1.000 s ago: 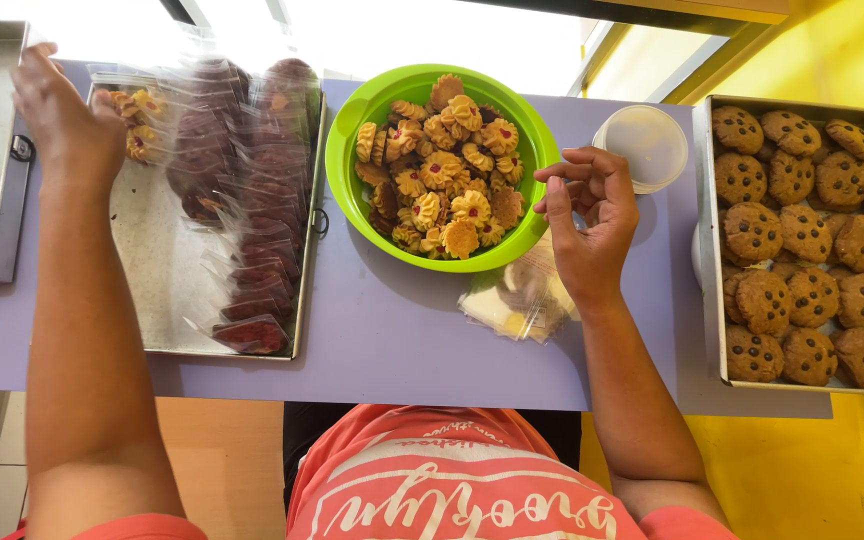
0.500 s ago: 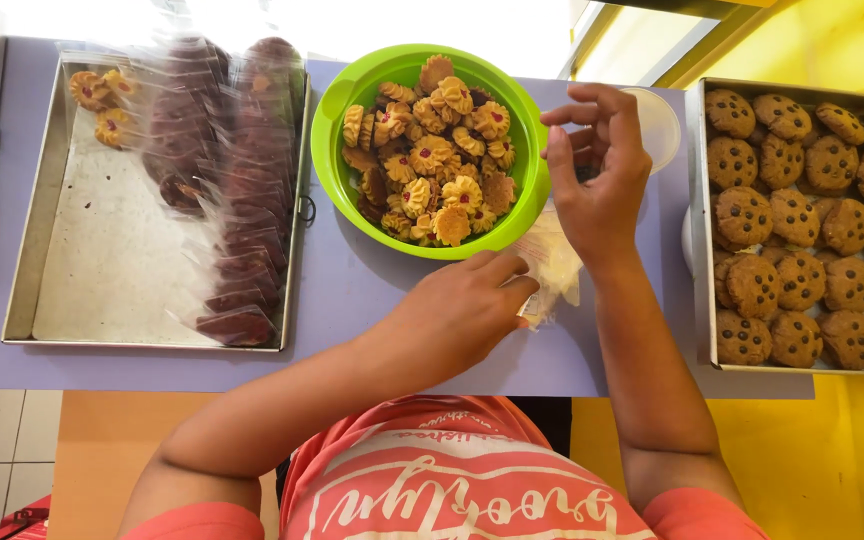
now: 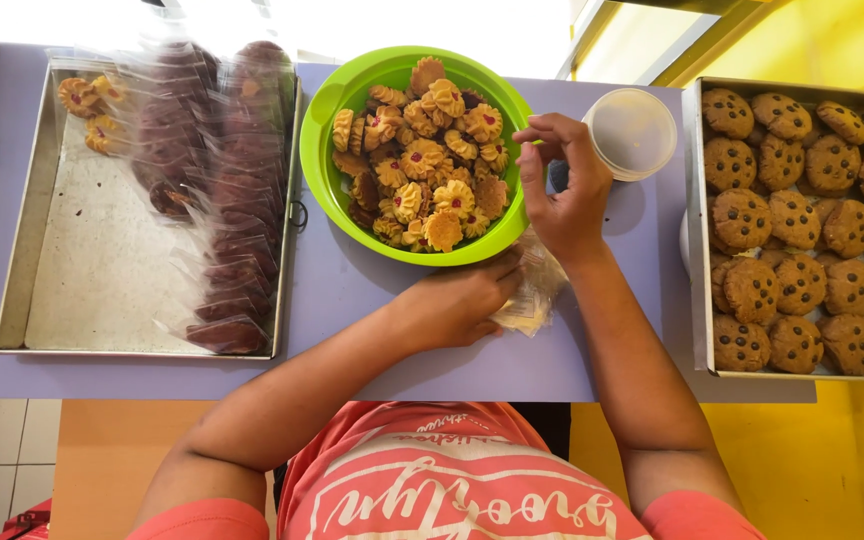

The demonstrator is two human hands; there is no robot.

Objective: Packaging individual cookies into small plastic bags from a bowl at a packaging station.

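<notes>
A: Cookies, mostly. What holds them?

B: A green bowl (image 3: 324, 170) sits at the middle of the purple table (image 3: 352, 300), heaped with flower-shaped cookies (image 3: 427, 165), each with a red dot of jam.

A: And to the left of the bowl?

B: A metal tray (image 3: 82, 290), just beside it. Rows of dark cookies in clear bags (image 3: 222, 210) lie along the side nearest the bowl, and a few jam cookies (image 3: 87, 110) in its far corner.

A: To the right?

B: A clear plastic lid (image 3: 634, 130) near the bowl's rim, then another tray (image 3: 697, 230) packed with chocolate chip cookies (image 3: 802, 230).

A: The hands?

B: The left hand (image 3: 457, 300) is just below the bowl, fingers closed on a bundle of clear plastic bags (image 3: 532, 295) lying on the table. The right hand (image 3: 567, 190) is at the bowl's right rim, fingertips pinched together; whether anything is between them I cannot tell.
</notes>
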